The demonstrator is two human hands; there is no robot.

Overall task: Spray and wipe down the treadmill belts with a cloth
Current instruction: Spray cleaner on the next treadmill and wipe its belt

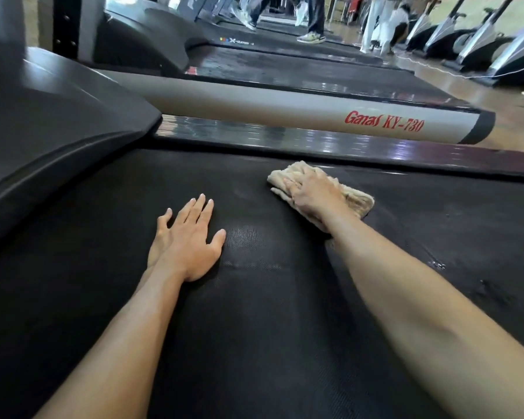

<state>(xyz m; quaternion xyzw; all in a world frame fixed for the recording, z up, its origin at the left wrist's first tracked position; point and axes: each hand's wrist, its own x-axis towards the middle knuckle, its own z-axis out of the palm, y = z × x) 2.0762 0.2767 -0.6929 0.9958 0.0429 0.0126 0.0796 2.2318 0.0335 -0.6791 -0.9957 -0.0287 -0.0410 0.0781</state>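
Grey side rail point(285, 111) marked "Ganas KY-730" in red runs alongside, black end cap point(481, 128) fitted. Dark motor cover point(58, 125) at left. Legs of people point(313, 19) stand on farther machines. Row of exercise machines point(478, 40) at upper right on glossy wooden floor point(508, 101); white cable point(466, 74) trails across it.

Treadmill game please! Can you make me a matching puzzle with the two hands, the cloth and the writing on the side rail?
Things:
1. left hand
2. right hand
3. cloth
4. writing on the side rail

Descriptions:
A. red
B. beige, lying on the belt under a hand
C. flat on the bare belt, fingers spread
D. pressing on the cloth

Pairs: 1-C, 2-D, 3-B, 4-A
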